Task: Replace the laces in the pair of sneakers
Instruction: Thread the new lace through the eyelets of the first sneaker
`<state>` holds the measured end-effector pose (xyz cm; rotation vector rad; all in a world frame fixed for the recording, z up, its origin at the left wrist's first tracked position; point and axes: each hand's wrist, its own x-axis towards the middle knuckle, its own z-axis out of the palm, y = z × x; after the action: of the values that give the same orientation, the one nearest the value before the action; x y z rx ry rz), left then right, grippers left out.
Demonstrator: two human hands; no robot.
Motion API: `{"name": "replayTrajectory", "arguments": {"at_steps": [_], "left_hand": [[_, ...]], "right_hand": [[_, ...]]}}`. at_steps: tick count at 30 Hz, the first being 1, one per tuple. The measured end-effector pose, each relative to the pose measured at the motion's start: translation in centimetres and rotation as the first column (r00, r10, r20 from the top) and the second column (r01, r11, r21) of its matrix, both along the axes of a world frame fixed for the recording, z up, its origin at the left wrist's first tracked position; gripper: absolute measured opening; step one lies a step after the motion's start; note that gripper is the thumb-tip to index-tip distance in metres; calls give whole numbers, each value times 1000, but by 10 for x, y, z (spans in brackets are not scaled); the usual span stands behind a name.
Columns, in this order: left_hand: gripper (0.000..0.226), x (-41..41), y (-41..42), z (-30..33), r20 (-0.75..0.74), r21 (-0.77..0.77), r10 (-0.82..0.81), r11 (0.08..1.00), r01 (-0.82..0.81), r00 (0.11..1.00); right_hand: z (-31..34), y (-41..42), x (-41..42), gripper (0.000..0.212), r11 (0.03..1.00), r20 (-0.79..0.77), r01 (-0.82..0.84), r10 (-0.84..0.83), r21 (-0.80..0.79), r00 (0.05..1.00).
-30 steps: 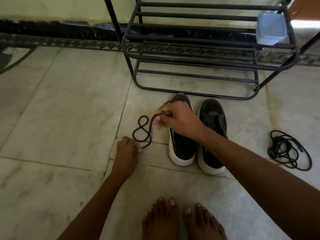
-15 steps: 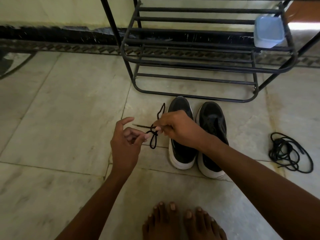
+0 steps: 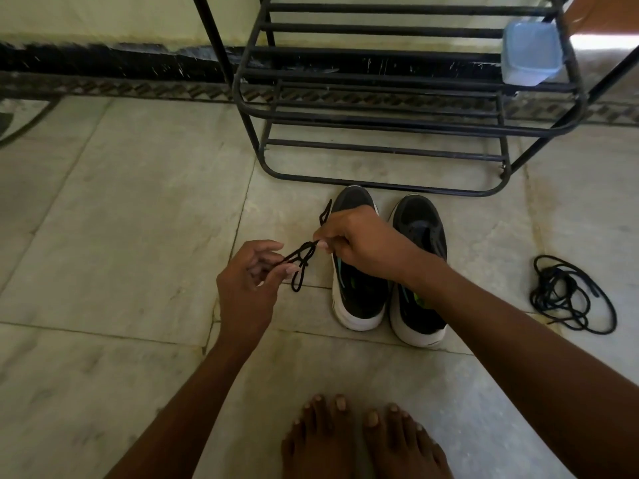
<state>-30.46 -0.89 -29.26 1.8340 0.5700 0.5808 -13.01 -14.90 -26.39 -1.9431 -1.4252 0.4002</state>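
On the tiled floor (image 3: 121,236), both hands (image 3: 247,281) (image 3: 363,242) pinch a black lace (image 3: 302,259).

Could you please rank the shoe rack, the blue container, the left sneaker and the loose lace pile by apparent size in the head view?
1. shoe rack
2. left sneaker
3. loose lace pile and blue container: alike, and the container is farther away, so unranked.

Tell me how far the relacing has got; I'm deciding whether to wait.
Early. Done, it seems: the left black white-soled sneaker shows no lace, and a loose black lace pile lies on the floor to the right. In hand: the left hand and right hand pinch a short bunched black lace between them. Left: threading laces into both; the right sneaker appears laced.
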Motion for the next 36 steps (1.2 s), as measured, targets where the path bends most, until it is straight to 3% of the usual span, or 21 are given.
{"name": "replayTrajectory", "arguments": {"at_steps": [4,8,13,18,22,27,31,36], "left_hand": [[11,-1,-1,1,13,7,31,999,-32,999],[9,-2,0,3,6,16,36,999,-36,999],[9,-2,-1,10,37,38,18,999,-19,999],[10,0,0,19,80,191,-19,982,4,997],[7,1,3,16,98,235,-13,972,-11,995],[9,1,-2,22,69,136,32,990,-41,997],[32,5,-4,19,-58,-74,89,993,-93,994],[25,11,-14,21,-150,-334,72,935,-119,986]], "right_hand": [[1,-1,-1,18,1000,6,5,-5,-26,1000],[1,0,-1,17,999,14,-11,12,-37,1000],[3,3,-10,28,991,71,134,-133,-1,989],[9,12,-19,29,997,-147,-48,38,-62,988],[7,12,-24,27,994,-259,-83,62,-68,964],[1,10,-28,21,999,-347,17,-31,-42,937],[-5,9,-32,25,992,-395,122,-109,9,912],[-3,10,-38,33,979,-436,199,-161,41,885]]}}
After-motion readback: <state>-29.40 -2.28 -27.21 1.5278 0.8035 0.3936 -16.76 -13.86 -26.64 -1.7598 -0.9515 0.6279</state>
